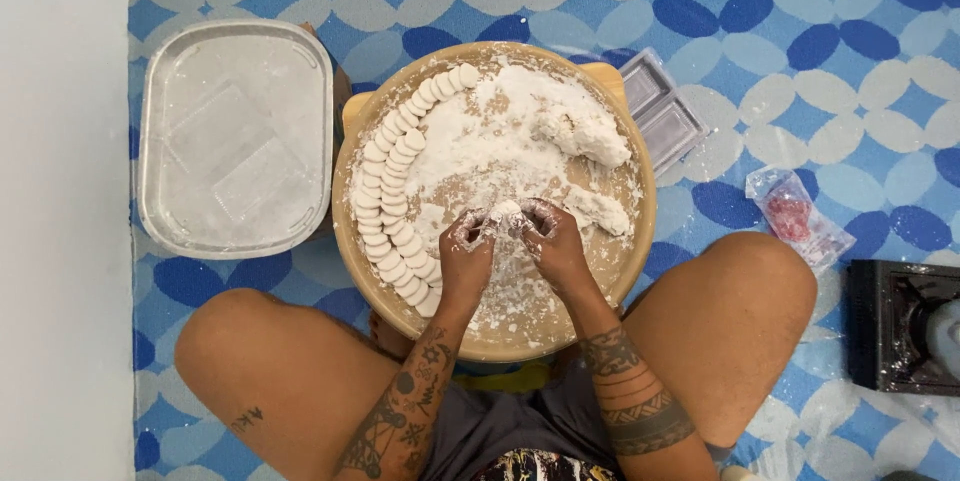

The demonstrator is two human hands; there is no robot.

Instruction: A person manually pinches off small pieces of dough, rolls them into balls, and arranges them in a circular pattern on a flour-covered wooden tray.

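Seen from the head camera, a small lump of white dough (503,215) sits pinched between both hands over the near-middle of a round wooden board (640,241) that rests on a blue-and-white patterned floor mat (800,61), between the person's bent knees. The left hand (466,253) closes on the lump's left end and the right hand (553,241) on its right end, so each grip is shut on the same piece, fingertips floured and nearly touching over it. The lump's long axis runs left to right, across the line of the forearms, and it lies just beyond the knuckles on the far side of both hands; neither hand is clearly nearer, since they share it evenly. To the left, a curved double row of cut dough discs (395,186) follows the board's rim from the far edge round to the near left, its near end just beside the left hand. Far and to the right lie a larger mass of dough (585,136) and a smaller piece (597,209), the latter just beside the right hand. Loose flour (480,141) covers much of the board. Off the board stand a pale rectangular tray (160,141) at the left, a clear plastic mould (665,116) at the far right rim, a small clear bag with something red (795,216), and a dark appliance (900,326) at the right edge.
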